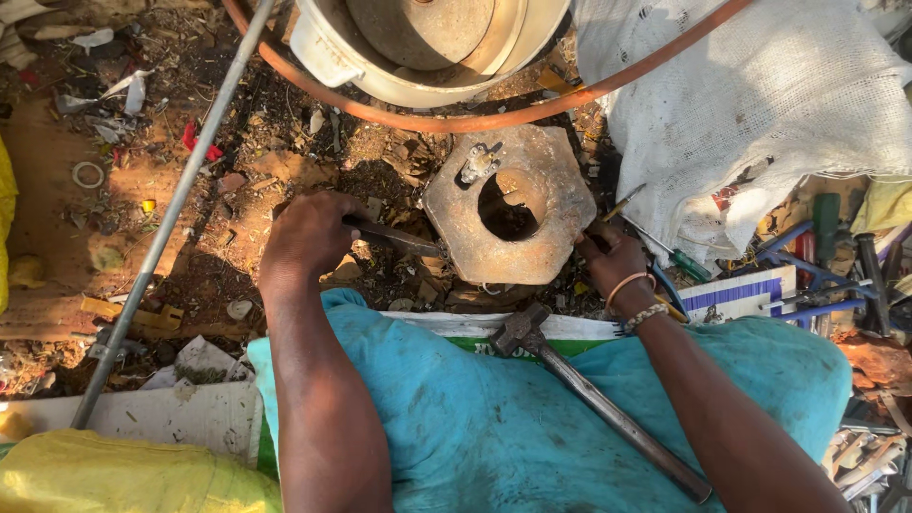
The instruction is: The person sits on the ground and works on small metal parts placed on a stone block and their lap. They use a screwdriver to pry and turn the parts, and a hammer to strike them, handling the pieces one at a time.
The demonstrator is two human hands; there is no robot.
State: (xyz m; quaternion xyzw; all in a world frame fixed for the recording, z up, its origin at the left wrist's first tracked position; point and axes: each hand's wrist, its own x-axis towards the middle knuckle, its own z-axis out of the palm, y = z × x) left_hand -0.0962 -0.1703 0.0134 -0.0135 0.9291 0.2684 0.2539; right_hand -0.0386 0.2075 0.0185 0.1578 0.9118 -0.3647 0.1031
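White woven sack (760,104): coarse cloth, draped over a heap at my upper right, its folds hanging toward the tool pile.

Teal cloth (494,418): soft, stained, spread over my lap so it serves as a rest for tools.

Round metal drum (418,47): pale rim, rusty disc inside, standing just beyond the work, with an orange hose (456,122) curving round its base.

Grey pipe (171,218): long, smooth, lying slantwise across the littered dirt at my left.

Hexagonal metal plate (513,204): thick, rusted, pitted, with a round hole through the middle and a small shiny fitting (478,163) near its upper edge. It lies flat on the ground between my two hands, within easy reach.

Hammer (589,399): dark steel head and long handle, laid across the teal cloth, not held.

My left hand (309,233): curled closed around a dark flat bar (399,237), whose tip meets the plate's left edge, as if to pry or steady.

My right hand (613,258): fingers drawn together at the plate's right edge, seemingly steadying it; whether they pinch anything I cannot tell. Bangles sit on that wrist.
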